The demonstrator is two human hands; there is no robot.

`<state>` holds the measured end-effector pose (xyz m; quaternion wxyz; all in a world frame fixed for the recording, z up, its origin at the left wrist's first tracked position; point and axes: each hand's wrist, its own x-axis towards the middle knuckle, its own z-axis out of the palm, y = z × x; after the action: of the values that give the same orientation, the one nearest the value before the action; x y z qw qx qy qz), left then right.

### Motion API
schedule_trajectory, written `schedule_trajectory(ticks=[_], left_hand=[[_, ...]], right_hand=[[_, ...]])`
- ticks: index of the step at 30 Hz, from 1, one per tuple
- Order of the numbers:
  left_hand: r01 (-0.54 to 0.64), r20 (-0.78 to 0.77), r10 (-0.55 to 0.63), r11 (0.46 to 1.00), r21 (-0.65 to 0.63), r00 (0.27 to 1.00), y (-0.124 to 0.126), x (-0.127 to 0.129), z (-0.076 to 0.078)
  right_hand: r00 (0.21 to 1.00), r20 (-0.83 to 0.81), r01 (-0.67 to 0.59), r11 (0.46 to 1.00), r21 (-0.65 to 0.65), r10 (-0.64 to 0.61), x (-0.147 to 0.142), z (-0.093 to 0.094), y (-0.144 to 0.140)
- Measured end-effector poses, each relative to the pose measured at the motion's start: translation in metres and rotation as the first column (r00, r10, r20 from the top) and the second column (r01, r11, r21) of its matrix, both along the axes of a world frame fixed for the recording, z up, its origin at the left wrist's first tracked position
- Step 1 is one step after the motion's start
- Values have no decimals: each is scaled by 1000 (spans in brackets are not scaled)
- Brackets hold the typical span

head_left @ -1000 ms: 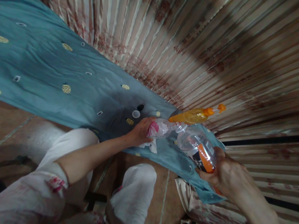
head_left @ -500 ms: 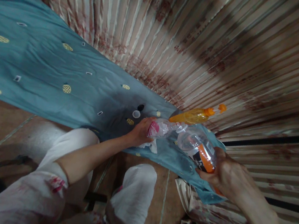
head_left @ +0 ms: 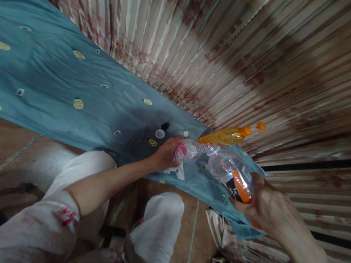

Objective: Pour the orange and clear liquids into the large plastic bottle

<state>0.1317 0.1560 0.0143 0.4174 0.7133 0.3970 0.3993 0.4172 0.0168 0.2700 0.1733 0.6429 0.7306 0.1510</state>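
My left hand (head_left: 165, 154) is closed around a small clear bottle with a pink label (head_left: 187, 150), held over the blue cloth (head_left: 68, 85). My right hand (head_left: 264, 206) grips the base of a larger clear bottle with an orange label (head_left: 231, 171), tilted so its neck meets the small bottle's mouth. Compared with half a second ago, neither hand nor either bottle has shifted. An orange spray bottle (head_left: 229, 135) lies just behind. Two caps (head_left: 160, 134) rest on the cloth near my left hand.
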Motion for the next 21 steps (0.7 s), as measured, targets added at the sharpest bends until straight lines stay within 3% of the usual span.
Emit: schedule_trajectory(ticks=[21], left_hand=[[-16, -22, 16, 1000, 4, 1000, 2, 1, -7]], right_hand=[[1000, -22, -13, 1000, -16, 13, 0, 2, 1]])
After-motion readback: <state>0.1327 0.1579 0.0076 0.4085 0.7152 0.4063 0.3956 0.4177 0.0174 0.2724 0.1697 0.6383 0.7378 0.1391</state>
